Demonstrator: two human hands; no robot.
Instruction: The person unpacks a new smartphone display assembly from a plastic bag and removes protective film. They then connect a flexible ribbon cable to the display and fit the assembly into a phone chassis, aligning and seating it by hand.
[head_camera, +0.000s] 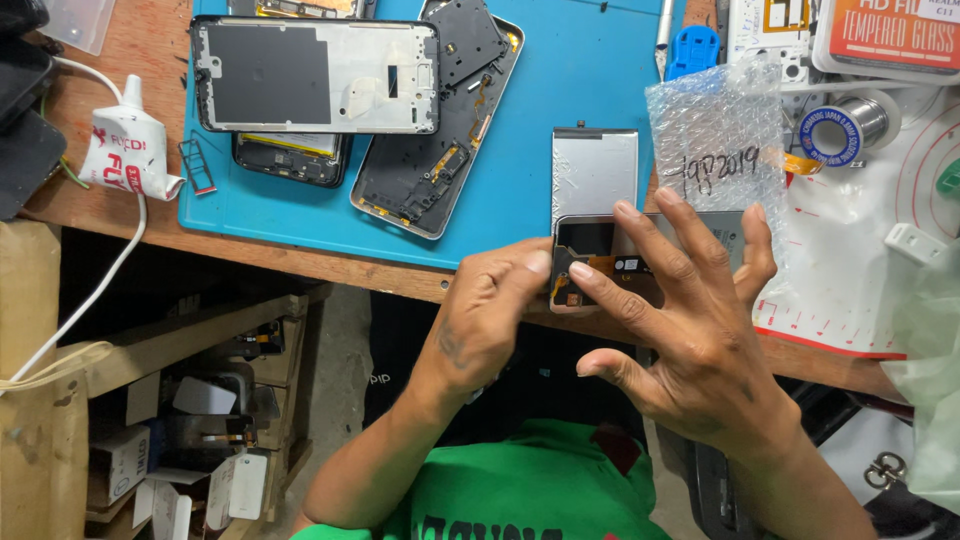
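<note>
Hands work a phone display panel (640, 265) at the near edge of the wooden bench (330, 265), just off the lower right corner of the blue mat (560, 80). Panel lies back side up; orange flex cable (600, 267) shows on its dark back. Left hand (490, 310) pinches at the flex end, thumb and forefinger closed tight on or right at the cable's small connector; exact contact is hidden by the fingertips. Right hand (690, 330) is spread wide, fingers fanned and pressing down on the panel back, thumb free below the bench edge, holding nothing.

Second silver-backed panel (595, 170) lies just behind, near a bubble-wrap bag (715, 140). Farther left on the mat: phone mid-frame (315, 75) over another opened phone body (440, 130). White glue tube (130, 150) sits left of the mat, solder spool (850, 125) to the right.

Judgement for the step: keep the right hand flat so the panel does not slide off the edge, and pull the flex low and slow, since a sharp bend would likely crease or tear it.
</note>
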